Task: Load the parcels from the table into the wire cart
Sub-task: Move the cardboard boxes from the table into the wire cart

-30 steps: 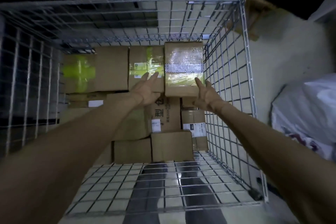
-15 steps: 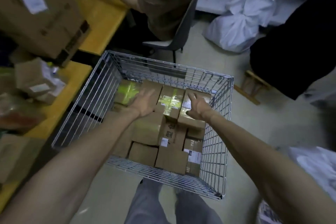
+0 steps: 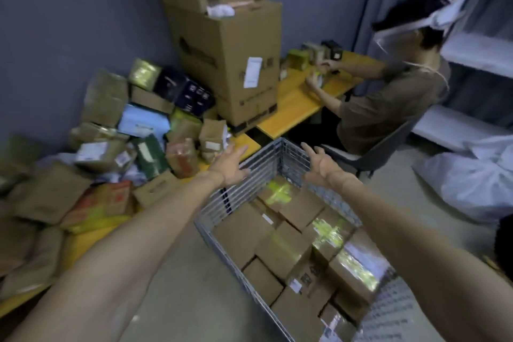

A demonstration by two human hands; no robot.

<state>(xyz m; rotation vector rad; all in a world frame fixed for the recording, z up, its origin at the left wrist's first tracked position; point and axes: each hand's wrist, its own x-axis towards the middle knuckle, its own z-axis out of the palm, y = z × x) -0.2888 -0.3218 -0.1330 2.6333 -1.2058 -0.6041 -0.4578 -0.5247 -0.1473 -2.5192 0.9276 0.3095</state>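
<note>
While your left hand (image 3: 231, 165) and right hand (image 3: 319, 165) hover empty with fingers spread above the wire cart (image 3: 266, 168), parcels (image 3: 116, 130) crowd the bench (image 3: 291, 104).

Forearms (image 3: 155, 219), left hand (image 3: 231, 164) and right hand (image 3: 319, 166) all appear bare in this blurred view.

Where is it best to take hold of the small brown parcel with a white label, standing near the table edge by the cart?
Likely its two sides near the top, from the cart side: the small brown parcel stands upright at the table edge, front free, other parcels close on its left.
</note>
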